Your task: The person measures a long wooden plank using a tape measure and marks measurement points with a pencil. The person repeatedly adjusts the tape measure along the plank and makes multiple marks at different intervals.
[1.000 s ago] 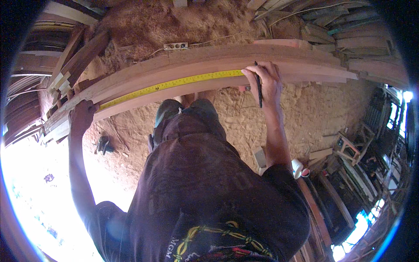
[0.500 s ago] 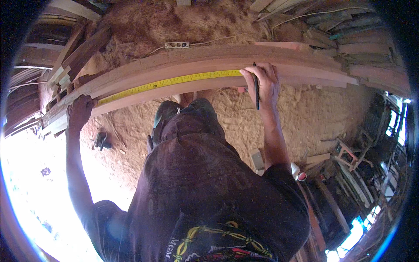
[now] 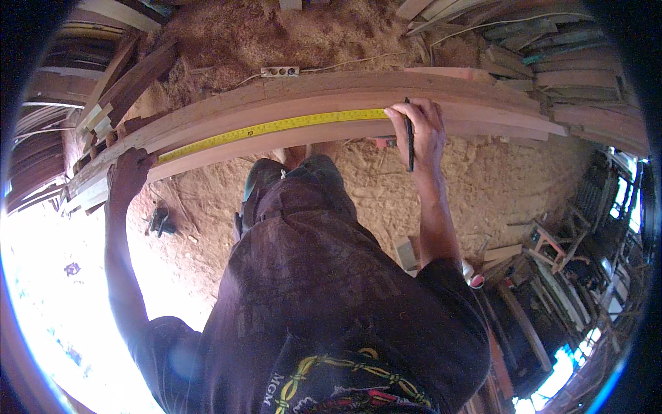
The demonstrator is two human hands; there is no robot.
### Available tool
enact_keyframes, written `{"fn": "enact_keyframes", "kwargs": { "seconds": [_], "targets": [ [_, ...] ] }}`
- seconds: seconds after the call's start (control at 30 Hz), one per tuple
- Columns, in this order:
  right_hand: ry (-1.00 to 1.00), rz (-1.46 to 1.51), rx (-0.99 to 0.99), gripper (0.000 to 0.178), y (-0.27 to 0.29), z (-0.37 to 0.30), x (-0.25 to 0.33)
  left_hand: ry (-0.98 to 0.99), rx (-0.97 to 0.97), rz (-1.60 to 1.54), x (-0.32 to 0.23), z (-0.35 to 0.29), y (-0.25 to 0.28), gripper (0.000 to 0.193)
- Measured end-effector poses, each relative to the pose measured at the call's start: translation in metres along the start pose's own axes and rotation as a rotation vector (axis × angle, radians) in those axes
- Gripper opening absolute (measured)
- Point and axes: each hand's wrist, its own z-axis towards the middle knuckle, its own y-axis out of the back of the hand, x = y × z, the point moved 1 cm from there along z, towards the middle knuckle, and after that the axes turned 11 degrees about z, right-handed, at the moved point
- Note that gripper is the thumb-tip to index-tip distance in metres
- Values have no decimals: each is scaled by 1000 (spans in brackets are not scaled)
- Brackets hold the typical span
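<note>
A yellow tape measure [image 3: 276,125] stretches along the top of a long reddish-brown wooden beam [image 3: 331,101] in front of me. At the beam's left part, my left hand [image 3: 129,174] is closed at one end of the tape; anything inside the fist is hidden. My right hand [image 3: 426,132] is closed around a slim black pen [image 3: 410,141], which stands out below the fingers. The thumb and fingertips of that hand touch the tape's right end over the beam.
Behind the beam, a power strip [image 3: 279,71] with a cable lies on sawdust-covered ground. Stacked timber [image 3: 131,83] fills the far left, and more planks [image 3: 576,76] the far right. A dark tool [image 3: 160,222] lies on the ground at left. A small wooden frame [image 3: 555,245] stands at right.
The tape and both hands have shifted slightly to the right along the beam. The pen has moved with my right hand.
</note>
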Motion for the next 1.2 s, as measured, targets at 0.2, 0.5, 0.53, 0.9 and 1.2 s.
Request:
{"fn": "enact_keyframes", "kwargs": {
  "seconds": [0.2,0.5,0.53,0.9,1.2],
  "targets": [
    [-15,-8,24,15,3,0,-4,5,-1,-36,-2,-1,2,37],
    [-35,-15,40,15,8,1,-4,-4,36,-22,-11,-1,9,34],
    [-40,-20,46,15,8,1,-4,17,41,-30,-12,-2,10,34],
    [-30,0,29,15,11,2,-6,3,55,-43,-16,-2,15,35],
    [-47,5,33,15,13,4,-5,7,55,-51,-17,-1,15,36]
  ]
}}
